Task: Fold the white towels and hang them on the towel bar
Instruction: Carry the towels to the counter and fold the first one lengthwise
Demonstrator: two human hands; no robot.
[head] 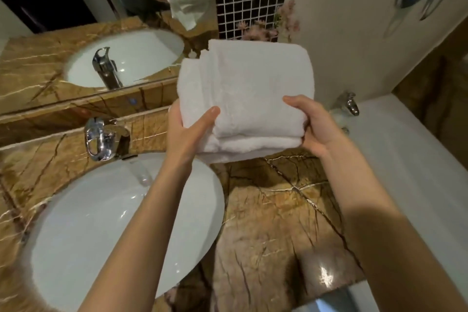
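Head view: a folded white towel (244,99), thick terry pile with rounded fold edges, is held in the air above the far edge of the brown veined marble counter (278,210). The left hand (187,129) clasps its near left corner, thumb on top; the right hand (311,124) clasps the near right edge, its fingers hidden beneath. An oval white sink (101,223) with a chrome faucet (101,139) lies at left. The mirror (76,58) repeats the towel, cut off at the top edge.
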